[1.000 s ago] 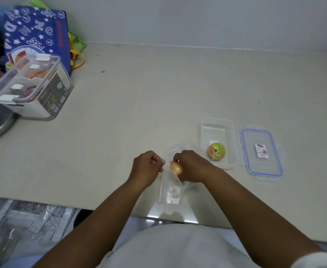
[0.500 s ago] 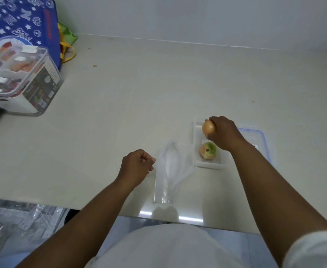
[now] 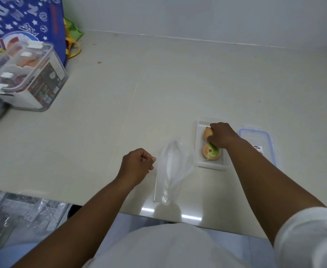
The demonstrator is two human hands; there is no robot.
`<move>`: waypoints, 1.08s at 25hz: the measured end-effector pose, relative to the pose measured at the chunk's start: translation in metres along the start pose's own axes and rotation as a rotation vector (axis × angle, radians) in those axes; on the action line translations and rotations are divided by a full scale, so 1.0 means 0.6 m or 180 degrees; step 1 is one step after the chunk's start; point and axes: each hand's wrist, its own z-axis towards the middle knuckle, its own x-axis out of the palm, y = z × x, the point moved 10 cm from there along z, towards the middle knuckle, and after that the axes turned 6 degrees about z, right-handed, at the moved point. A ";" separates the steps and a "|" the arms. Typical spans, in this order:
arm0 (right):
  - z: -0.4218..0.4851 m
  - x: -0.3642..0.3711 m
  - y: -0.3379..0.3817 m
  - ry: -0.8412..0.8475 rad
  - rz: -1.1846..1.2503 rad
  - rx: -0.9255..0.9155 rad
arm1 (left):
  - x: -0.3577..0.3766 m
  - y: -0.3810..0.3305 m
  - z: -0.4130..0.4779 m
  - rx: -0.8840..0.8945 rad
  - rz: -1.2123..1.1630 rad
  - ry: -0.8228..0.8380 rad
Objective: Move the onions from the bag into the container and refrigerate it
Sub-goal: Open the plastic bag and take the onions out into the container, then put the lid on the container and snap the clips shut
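Head cam: right hand (image 3: 221,135) is down in the clear container (image 3: 199,144), fingers wrapped round a yellow onion (image 3: 207,132) at the far end. Greenish onion (image 3: 211,152) sits just behind it, nearer end. Left hand (image 3: 136,165) is fisted, pinching the edge of the empty plastic bag (image 3: 171,167). Lid (image 3: 259,141) lies right of the container.

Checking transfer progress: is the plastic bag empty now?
Looks empty: the bag lies flat and clear on the counter; both onions sit in the container.

A home kitchen: pale stone countertop (image 3: 158,89) against a plain wall, food storage box (image 3: 26,78) and shopping bag (image 3: 33,22) at its far left corner.
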 end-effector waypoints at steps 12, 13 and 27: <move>-0.259 0.095 0.174 -0.0956 0.1895 -0.1548 | -0.030 0.031 0.000 -0.0270 -0.0300 -0.0164; -0.257 0.116 0.198 -0.0692 0.1648 -0.1668 | -0.030 0.035 -0.003 -0.0304 -0.0359 -0.0105; -0.256 0.230 0.237 -0.0447 0.0008 -0.1821 | -0.006 0.046 -0.077 0.1881 0.2675 -0.0513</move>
